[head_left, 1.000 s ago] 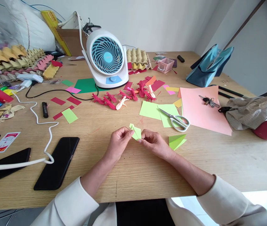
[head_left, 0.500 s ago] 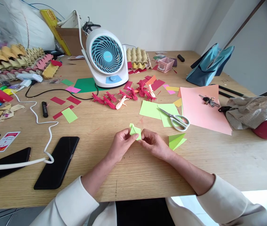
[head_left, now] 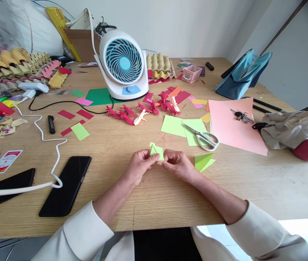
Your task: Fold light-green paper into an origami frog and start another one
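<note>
A small piece of folded light-green paper (head_left: 157,151) is between my two hands, above the near middle of the table. My left hand (head_left: 140,165) pinches it, thumb on top and fingers behind. At its right edge my right hand (head_left: 177,165) has thumb and fingers closed on the paper. To the right of that hand lies another folded green paper piece (head_left: 203,161). Scissors (head_left: 204,139) with white handles rest on flat light-green sheets (head_left: 173,125) farther off.
A white fan (head_left: 125,69) stands at the back, with red folded paper figures (head_left: 126,114) before it. Pink paper (head_left: 233,127) bearing keys (head_left: 242,116) lies to the right. A black phone (head_left: 65,186) and white cable (head_left: 58,156) are at left, near a marker (head_left: 51,124).
Almost nothing differs. Both hands keep the folded green paper in the same place, with only a slight shift of the fingers; the camera view has moved a little.
</note>
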The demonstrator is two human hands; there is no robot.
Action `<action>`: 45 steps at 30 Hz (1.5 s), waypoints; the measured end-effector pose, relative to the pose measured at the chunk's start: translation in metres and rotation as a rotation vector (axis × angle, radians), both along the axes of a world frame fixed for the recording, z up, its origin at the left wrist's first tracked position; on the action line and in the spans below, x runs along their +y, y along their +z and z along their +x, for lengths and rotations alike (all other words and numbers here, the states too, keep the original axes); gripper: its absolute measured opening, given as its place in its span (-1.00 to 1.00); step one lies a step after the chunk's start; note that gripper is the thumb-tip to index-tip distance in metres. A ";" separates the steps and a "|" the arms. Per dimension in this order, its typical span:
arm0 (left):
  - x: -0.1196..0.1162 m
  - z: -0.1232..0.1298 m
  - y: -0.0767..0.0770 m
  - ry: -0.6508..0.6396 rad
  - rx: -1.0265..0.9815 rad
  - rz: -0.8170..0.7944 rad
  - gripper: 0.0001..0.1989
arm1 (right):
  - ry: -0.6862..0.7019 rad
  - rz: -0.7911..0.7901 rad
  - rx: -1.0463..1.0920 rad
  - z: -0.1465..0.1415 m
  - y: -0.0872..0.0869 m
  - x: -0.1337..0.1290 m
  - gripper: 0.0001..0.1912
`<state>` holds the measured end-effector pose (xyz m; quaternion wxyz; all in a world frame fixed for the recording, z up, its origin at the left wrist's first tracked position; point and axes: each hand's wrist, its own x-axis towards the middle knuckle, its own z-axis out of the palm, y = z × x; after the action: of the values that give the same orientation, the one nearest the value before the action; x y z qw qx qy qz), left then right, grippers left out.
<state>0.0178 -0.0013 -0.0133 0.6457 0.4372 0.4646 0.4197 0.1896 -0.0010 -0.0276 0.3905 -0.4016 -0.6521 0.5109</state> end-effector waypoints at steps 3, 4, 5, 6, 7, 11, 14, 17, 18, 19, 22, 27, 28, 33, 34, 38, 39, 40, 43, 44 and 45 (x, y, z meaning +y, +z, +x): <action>0.004 -0.005 0.002 -0.015 -0.010 -0.023 -0.58 | 0.003 0.003 0.010 0.001 0.000 0.000 -0.48; 0.005 -0.007 0.002 -0.025 -0.006 -0.033 -0.58 | 0.004 0.008 0.011 0.001 0.000 0.000 -0.48; 0.006 -0.009 0.003 -0.036 -0.001 -0.045 -0.58 | 0.002 0.010 0.010 0.001 0.000 0.000 -0.48; 0.008 -0.012 0.003 -0.046 0.002 -0.056 -0.58 | -0.002 0.008 0.006 0.001 0.001 0.000 -0.49; 0.009 -0.014 0.004 -0.055 0.004 -0.065 -0.58 | -0.007 0.005 0.001 0.002 0.001 0.000 -0.49; 0.011 -0.017 0.006 -0.082 0.006 -0.073 -0.54 | -0.011 0.001 -0.004 0.002 0.004 0.001 -0.50; 0.011 -0.016 0.007 -0.075 0.037 -0.024 -0.52 | -0.009 0.010 -0.004 0.002 0.006 0.001 -0.47; 0.011 -0.016 0.006 -0.060 0.085 0.039 -0.51 | -0.019 0.014 -0.014 0.001 0.007 0.000 -0.46; 0.012 -0.017 0.006 -0.065 0.100 0.053 -0.51 | -0.021 0.019 -0.017 0.001 0.008 0.000 -0.46; 0.012 -0.017 0.005 -0.070 0.115 0.066 -0.51 | -0.022 0.028 -0.020 0.001 0.008 0.000 -0.47; 0.015 -0.020 0.003 -0.041 0.174 0.132 -0.53 | -0.019 0.055 -0.022 0.001 0.008 -0.001 -0.48; 0.015 -0.022 -0.001 -0.012 0.191 0.198 -0.55 | 0.006 0.066 0.017 0.002 0.006 -0.001 -0.51; 0.015 -0.022 -0.002 -0.018 0.183 0.196 -0.55 | 0.013 0.066 0.024 0.002 0.006 -0.001 -0.51; 0.014 -0.021 0.000 -0.066 0.153 0.210 -0.57 | 0.018 0.072 0.041 0.002 0.005 -0.001 -0.50; 0.014 -0.020 0.000 -0.073 0.135 0.206 -0.58 | 0.014 0.079 0.042 0.001 0.004 -0.001 -0.50; 0.010 -0.014 0.001 -0.051 0.025 0.121 -0.62 | 0.016 0.101 0.024 0.000 0.002 -0.002 -0.51; 0.009 -0.012 0.001 -0.039 0.002 0.088 -0.62 | 0.024 0.106 0.014 0.000 0.001 -0.002 -0.50; 0.007 -0.010 0.001 -0.031 -0.018 0.056 -0.62 | 0.035 0.112 0.001 -0.001 0.000 -0.003 -0.50; 0.004 -0.006 0.001 -0.026 -0.059 0.006 -0.64 | 0.085 0.143 -0.046 -0.001 0.000 -0.003 -0.48; 0.004 -0.006 0.001 -0.022 -0.066 0.005 -0.65 | 0.100 0.156 -0.059 0.000 0.001 -0.004 -0.47; 0.004 -0.006 0.002 -0.014 -0.070 0.010 -0.65 | 0.109 0.171 -0.071 0.001 0.002 -0.003 -0.47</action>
<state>0.0113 0.0026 -0.0117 0.6623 0.4286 0.4367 0.4324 0.1902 -0.0044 -0.0255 0.3716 -0.3483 -0.7277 0.4593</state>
